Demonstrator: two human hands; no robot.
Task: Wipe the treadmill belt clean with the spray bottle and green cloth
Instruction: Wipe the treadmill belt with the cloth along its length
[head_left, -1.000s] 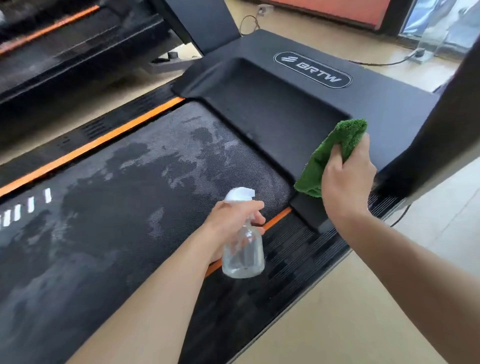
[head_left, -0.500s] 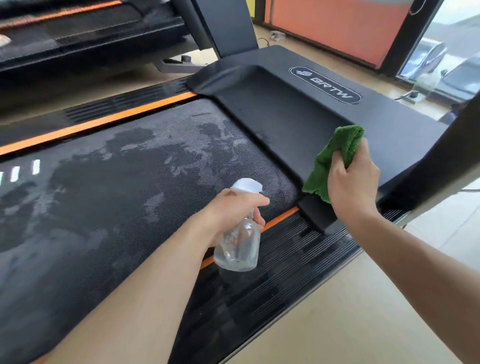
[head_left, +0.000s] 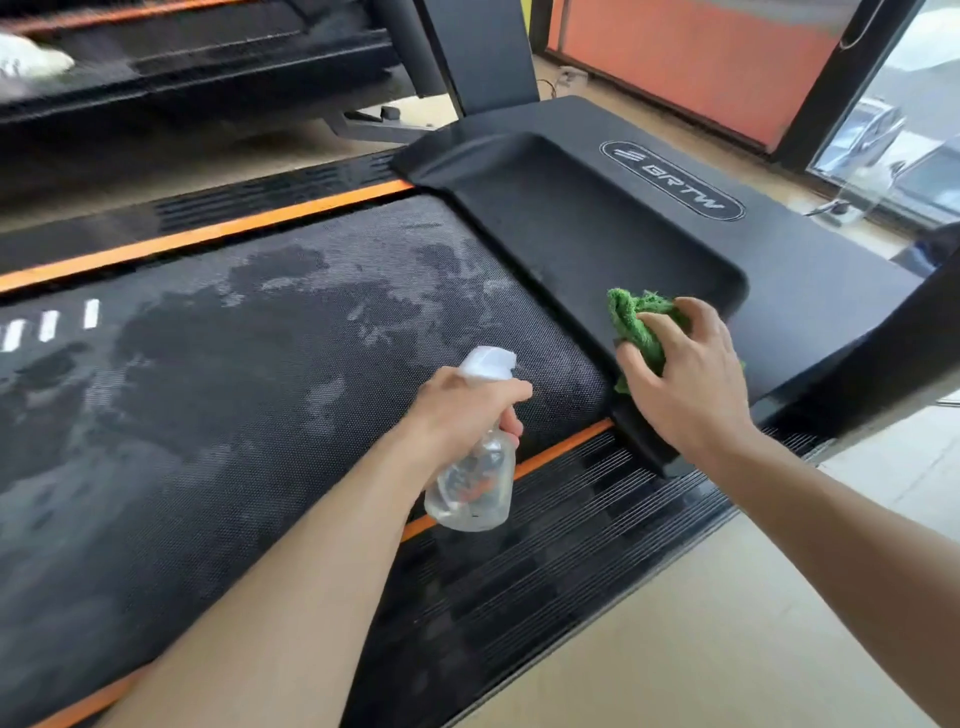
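Dark textured treadmill belt (head_left: 218, 395), blotched with wet patches, filled the frame's left and centre, edged by orange stripes (head_left: 197, 236). At centre, the left hand (head_left: 467, 410) gripped a clear plastic spray bottle (head_left: 475, 483). Right of centre, the right hand (head_left: 685, 379) clutched a crumpled green cloth (head_left: 636, 322) against the black motor cover (head_left: 597, 234). A second treadmill (head_left: 197, 67) occupied the upper left.
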